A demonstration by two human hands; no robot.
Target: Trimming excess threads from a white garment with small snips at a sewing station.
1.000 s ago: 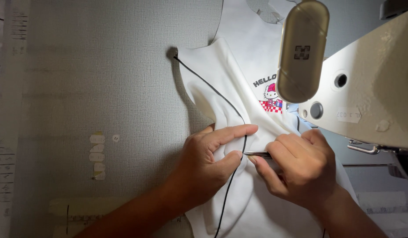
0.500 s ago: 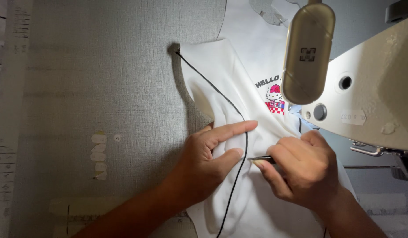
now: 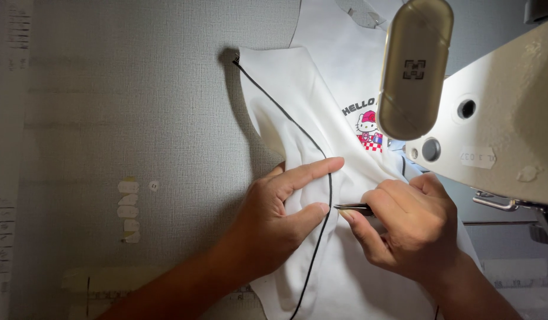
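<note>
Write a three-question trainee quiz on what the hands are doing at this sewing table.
1. True or false: the left hand lies flat on the white garment.
2. What does the right hand pinch? A) a button B) a slim metal tool C) a spool
3. What colour is the trim along the garment's edge?

Key: 1 true. 2 B; its tip points at the trim between the left fingers. 3 black; it runs from the top corner down past the left hand, beside the sewing machine.

Two hands (left hand (image 3: 274,222), right hand (image 3: 410,228)), one white garment (image 3: 321,106), one sewing machine (image 3: 493,124), one tweezers (image 3: 352,208).
</note>
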